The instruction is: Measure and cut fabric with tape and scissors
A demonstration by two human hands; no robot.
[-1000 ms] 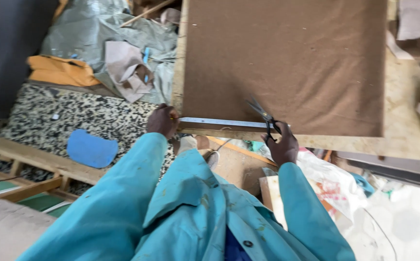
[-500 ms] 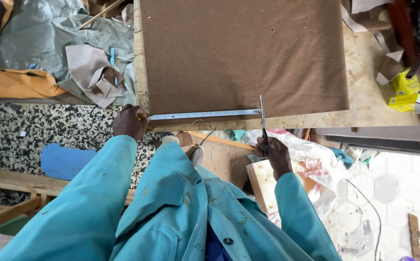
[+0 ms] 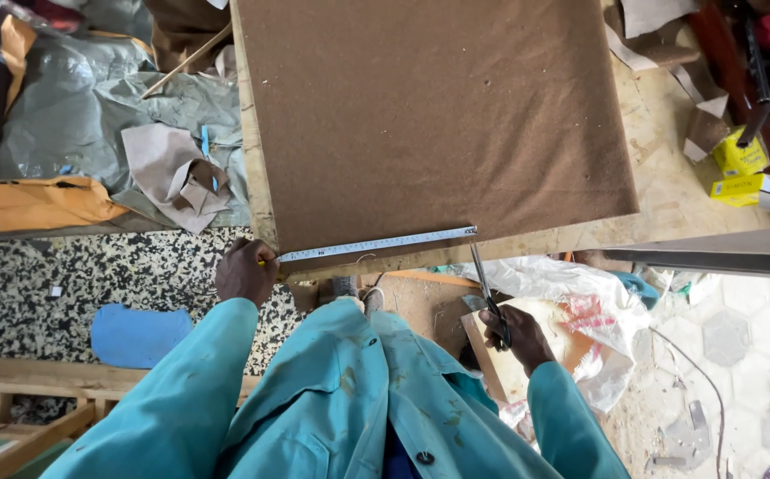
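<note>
The left hand point(image 3: 245, 270) pins the thin, springy tape measure point(image 3: 376, 244) at nine o'clock; the right hand point(image 3: 518, 335) grasps scissors point(image 3: 484, 284) over the soft brown fabric point(image 3: 429, 115) (light, floppy).

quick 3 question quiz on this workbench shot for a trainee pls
1. True or false: the tape measure lies along the near edge of the brown fabric.
2. What does the right hand hold? A scissors, B hammer, C paintbrush.
3. Which hand pins the tape's end at the fabric's corner?

Key:
1. True.
2. A: the scissors, tips up by the tape's far end.
3. The left hand.
</note>
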